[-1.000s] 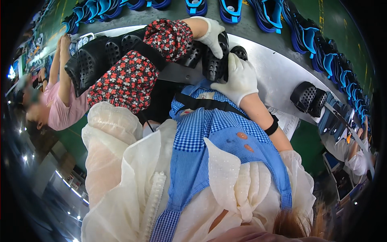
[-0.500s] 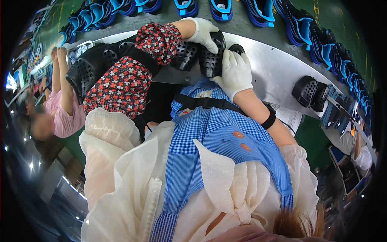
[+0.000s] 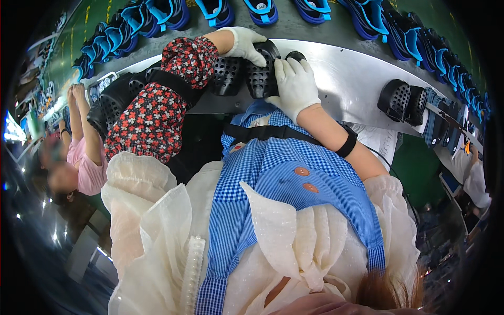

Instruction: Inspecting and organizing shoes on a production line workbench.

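My left hand (image 3: 244,44), in a white glove, reaches over the top of a black perforated clog (image 3: 261,79). Its thumb lies on the clog's near face, and its other fingers are partly hidden behind. My right hand (image 3: 297,86), gloved in white too, grips the same clog from the right, thumb at the lower edge. The clog stands tilted up at the bench's near edge. Another black perforated clog (image 3: 227,76) is just left of it. Behind my right fingers shows the top of a small black rounded piece (image 3: 295,55).
More black clogs (image 3: 113,100) lie beyond my left sleeve. Two black clogs (image 3: 401,102) sit on the metal bench (image 3: 349,79) at right, beside a stack of dark flat pieces (image 3: 438,121). Blue-black shoes (image 3: 262,13) line the far belt. A person in pink (image 3: 89,168) is at left.
Both hands keep their grip on the same clog, which appears a little further left. The view has shifted slightly, and the far shoes sit further left in the middle.
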Motion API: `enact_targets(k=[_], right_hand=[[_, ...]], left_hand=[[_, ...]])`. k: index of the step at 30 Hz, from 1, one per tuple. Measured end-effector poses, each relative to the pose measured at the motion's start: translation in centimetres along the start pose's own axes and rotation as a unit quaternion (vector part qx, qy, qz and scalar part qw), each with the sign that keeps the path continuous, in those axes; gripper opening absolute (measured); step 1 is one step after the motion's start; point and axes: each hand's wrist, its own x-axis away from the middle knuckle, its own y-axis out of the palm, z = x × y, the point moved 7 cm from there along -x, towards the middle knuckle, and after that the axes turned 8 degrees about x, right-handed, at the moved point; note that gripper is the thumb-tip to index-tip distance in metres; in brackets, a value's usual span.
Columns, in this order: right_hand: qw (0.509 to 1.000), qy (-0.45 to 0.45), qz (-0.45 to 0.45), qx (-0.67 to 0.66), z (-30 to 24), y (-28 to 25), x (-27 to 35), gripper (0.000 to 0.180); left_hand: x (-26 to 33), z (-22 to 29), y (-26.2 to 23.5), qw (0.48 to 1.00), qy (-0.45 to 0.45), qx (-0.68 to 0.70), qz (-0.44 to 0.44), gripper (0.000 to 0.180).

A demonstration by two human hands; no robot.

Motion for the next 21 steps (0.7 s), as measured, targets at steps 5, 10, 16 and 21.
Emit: enact_targets(k=[5, 10, 16, 21], right_hand=[[0.997, 0.070, -0.030, -0.025, 2.7, -0.4, 1.5, 0.080], [0.955, 0.187, -0.101, -0.208, 6.8, 4.9, 2.3, 0.081], [0.907, 0.216, -0.123, -0.341, 8.8, 7.7, 1.0, 0.082], [0.921, 0.193, -0.144, -0.306, 10.2, 8.8, -0.1, 0.091]], left_hand=[[0.3, 0.2, 0.9, 1.000, -0.001, -0.001, -0.014, 0.087], [1.3, 0.7, 1.0, 1.000, -0.001, 0.000, 0.012, 0.089], [2.5, 1.5, 0.5, 0.993, 0.017, -0.075, 0.091, 0.090], [5.8, 3.1, -1.2, 0.955, 0.052, -0.099, 0.273, 0.073]])
